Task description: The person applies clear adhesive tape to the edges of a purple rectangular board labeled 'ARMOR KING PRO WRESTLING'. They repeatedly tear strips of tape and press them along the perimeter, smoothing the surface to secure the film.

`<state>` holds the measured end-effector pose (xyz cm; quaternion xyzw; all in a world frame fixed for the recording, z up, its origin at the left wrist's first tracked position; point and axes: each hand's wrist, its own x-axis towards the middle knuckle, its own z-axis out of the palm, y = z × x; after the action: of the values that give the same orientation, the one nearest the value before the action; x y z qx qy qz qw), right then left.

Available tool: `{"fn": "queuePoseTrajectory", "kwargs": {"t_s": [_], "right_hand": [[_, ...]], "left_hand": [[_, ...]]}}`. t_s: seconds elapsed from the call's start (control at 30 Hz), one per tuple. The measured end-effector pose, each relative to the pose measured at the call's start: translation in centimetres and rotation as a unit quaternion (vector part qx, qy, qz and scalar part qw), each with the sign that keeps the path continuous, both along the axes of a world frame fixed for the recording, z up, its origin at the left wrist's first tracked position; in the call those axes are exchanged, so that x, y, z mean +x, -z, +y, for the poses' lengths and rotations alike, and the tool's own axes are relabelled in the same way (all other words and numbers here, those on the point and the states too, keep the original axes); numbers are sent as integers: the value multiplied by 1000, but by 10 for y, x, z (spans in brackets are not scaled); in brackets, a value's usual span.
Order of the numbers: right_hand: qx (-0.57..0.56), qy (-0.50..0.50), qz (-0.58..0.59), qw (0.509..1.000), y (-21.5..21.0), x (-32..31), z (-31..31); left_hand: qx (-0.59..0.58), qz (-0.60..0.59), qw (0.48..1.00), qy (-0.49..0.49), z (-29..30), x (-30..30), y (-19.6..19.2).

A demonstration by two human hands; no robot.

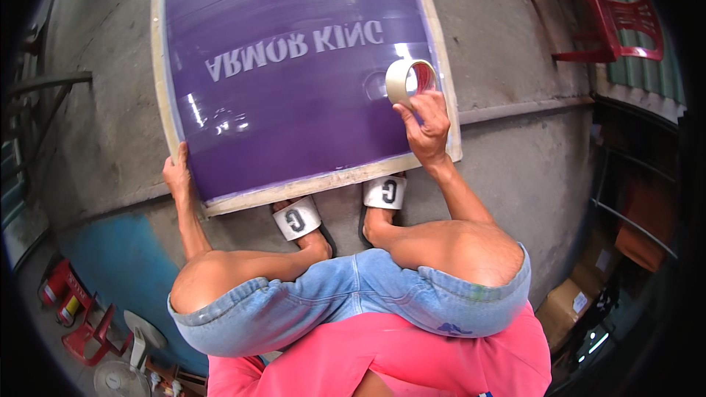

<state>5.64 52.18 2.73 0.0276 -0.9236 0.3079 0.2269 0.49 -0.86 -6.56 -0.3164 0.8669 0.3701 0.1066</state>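
Note:
A large purple frame (294, 110) with a pale taped wooden border and white lettering lies on the concrete floor in front of my feet. My left hand (176, 173) grips the near-left corner edge of the frame. My right hand (425, 123) holds a roll of beige tape (409, 81) above the frame's right side, near its right border. My knees, denim shorts and white-strapped sandals show below the frame.
A red plastic chair (603, 15) stands at the top right by a corrugated wall. Cardboard boxes (570, 301) sit at the lower right. Red fire extinguishers (62, 298), a small red stool and a white fan (136, 342) are at the lower left.

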Motion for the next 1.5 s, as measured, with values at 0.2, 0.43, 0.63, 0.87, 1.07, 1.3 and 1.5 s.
{"fn": "queuePoseTrajectory", "kwargs": {"t_s": [0.2,0.43,0.63,0.87,1.07,1.3,1.5], "right_hand": [[-25,-104,47,993,-14,-17,-64],[-114,-154,-3,981,-28,-18,-100],[-168,-143,-69,973,-32,-12,-112],[-192,-156,-163,955,-25,3,-121],[20,-193,-262,945,-20,-8,-118],[-190,-356,-444,800,-42,-22,-62],[34,-67,-589,805,-48,-44,172]], "left_hand": [[-259,234,926,141,79,-17,-69],[22,383,787,483,223,-24,-148],[66,424,793,432,232,-5,-121],[84,420,805,410,221,7,-108],[198,268,865,376,212,36,-100],[329,125,923,154,133,13,-103],[144,75,987,-5,-63,18,-35]]}}
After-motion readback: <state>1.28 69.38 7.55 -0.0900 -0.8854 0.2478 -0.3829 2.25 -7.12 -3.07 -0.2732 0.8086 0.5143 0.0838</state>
